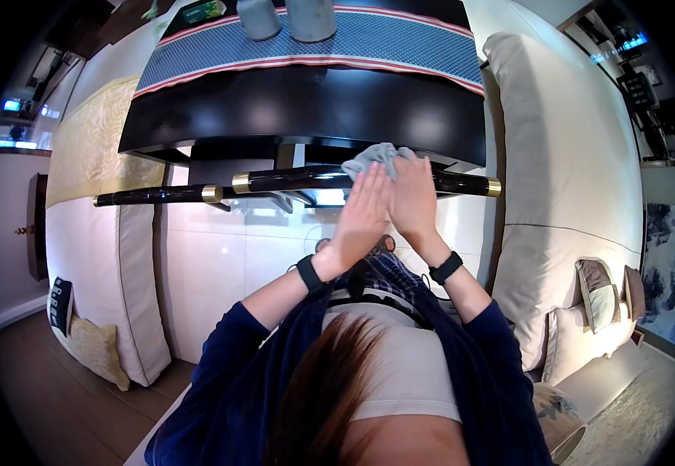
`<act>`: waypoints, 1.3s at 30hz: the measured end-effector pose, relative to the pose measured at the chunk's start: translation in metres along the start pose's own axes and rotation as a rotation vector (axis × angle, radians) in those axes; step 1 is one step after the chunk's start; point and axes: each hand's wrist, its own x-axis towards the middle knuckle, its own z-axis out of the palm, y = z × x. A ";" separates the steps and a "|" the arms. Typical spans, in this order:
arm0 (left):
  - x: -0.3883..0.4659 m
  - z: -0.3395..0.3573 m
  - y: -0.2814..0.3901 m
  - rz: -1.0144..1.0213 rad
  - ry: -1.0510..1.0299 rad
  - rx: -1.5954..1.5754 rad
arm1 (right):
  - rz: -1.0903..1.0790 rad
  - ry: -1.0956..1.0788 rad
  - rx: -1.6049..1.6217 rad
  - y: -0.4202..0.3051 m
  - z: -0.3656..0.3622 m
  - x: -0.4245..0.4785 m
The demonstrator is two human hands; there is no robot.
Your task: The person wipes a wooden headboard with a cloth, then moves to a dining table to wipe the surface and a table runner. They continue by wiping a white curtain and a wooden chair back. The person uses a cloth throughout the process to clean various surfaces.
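Observation:
A crumpled grey cloth (371,160) lies over the dark, glossy top rail (291,179) of a chair, which has brass-coloured end caps. My right hand (413,195) is wrapped over the rail with the cloth bunched under its fingers. Beside it, my left hand (363,204) presses the cloth to the rail, its fingers nearly straight and close together. Both hands meet right of the rail's middle. A second chair's top rail (157,195), also brass-capped, shows at the left.
Beyond the chairs stands a black table (302,105) with a blue patterned runner (384,41) and two grey vessels (312,20). Pale sofas flank me, one at the left (90,244) and one at the right (570,175). White tile floor (203,256) lies below.

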 end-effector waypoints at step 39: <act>-0.020 0.062 0.068 -0.187 -0.029 -0.173 | -0.282 -0.012 -0.055 0.027 -0.030 -0.032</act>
